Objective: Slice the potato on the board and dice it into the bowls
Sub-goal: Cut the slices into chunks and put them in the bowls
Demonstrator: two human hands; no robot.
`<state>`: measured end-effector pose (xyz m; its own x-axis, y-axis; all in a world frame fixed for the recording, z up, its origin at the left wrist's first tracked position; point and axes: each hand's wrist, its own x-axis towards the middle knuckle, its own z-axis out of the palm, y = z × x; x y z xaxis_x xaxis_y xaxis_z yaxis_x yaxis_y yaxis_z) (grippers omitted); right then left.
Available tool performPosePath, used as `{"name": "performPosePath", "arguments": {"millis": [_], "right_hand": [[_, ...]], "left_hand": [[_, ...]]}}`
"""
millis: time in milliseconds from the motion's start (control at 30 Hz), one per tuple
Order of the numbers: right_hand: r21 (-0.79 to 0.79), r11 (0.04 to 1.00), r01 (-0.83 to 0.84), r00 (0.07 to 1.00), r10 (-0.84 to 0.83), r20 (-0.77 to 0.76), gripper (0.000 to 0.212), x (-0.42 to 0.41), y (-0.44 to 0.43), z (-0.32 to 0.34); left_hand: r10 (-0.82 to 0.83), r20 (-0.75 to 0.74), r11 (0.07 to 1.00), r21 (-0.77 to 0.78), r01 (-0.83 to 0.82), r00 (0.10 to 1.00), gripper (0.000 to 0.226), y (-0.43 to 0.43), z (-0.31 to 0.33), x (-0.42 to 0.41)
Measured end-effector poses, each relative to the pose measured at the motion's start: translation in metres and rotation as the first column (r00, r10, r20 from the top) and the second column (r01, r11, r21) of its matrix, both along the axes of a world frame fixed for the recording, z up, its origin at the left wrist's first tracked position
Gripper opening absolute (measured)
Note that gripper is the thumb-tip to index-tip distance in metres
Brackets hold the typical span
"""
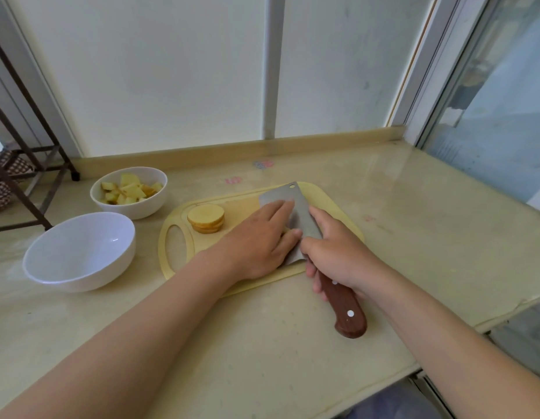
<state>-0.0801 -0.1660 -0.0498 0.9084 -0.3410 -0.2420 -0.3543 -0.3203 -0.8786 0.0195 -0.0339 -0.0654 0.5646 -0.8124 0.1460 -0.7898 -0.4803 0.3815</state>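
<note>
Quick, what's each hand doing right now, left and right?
Left hand: open, straight fingers lying flat on the side of the cleaver blade.
Right hand: closed around the cleaver's wooden handle.

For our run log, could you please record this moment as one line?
right hand grips wooden-handled steel cleaver; left hand flat on blade; potato slices stacked on yellow board; far white bowl holds dice

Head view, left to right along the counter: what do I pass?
empty white bowl → bowl of diced potato → stack of potato slices → left hand → right hand, gripping the cleaver. The cutting board spans the last three, so it is left out.
</note>
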Motion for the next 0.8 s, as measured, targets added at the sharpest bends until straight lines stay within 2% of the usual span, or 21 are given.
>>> {"name": "performPosePath", "arguments": {"millis": [100,267,467,633,800], "right_hand": [[-0.005,1.000,-0.005,1.000,0.005,-0.005,0.080,0.002,0.000,0.000],[0.057,0.998,-0.016,0.999,0.014,0.031,0.060,-0.005,0.002,0.006],[0.147,0.988,0.051,0.997,-0.060,0.055,0.072,-0.001,-0.008,0.004],[0.215,0.976,0.011,0.998,-0.025,0.063,0.069,0.011,-0.018,0.008],[0.229,0.973,-0.037,0.997,0.020,0.075,0.070,0.022,-0.018,0.011]], "left_hand": [[-0.008,0.024,1.000,-0.015,0.008,1.000,0.051,-0.005,0.000,0.001],[0.020,0.024,0.994,-0.105,-0.018,1.000,0.039,-0.015,-0.007,0.004],[0.034,0.002,0.979,-0.199,-0.033,0.999,0.032,-0.020,-0.006,0.008],[0.084,-0.020,0.953,-0.291,-0.087,0.996,0.033,-0.017,0.000,0.010],[0.134,-0.043,0.910,-0.389,-0.140,0.990,0.023,-0.013,0.006,0.015]]}}
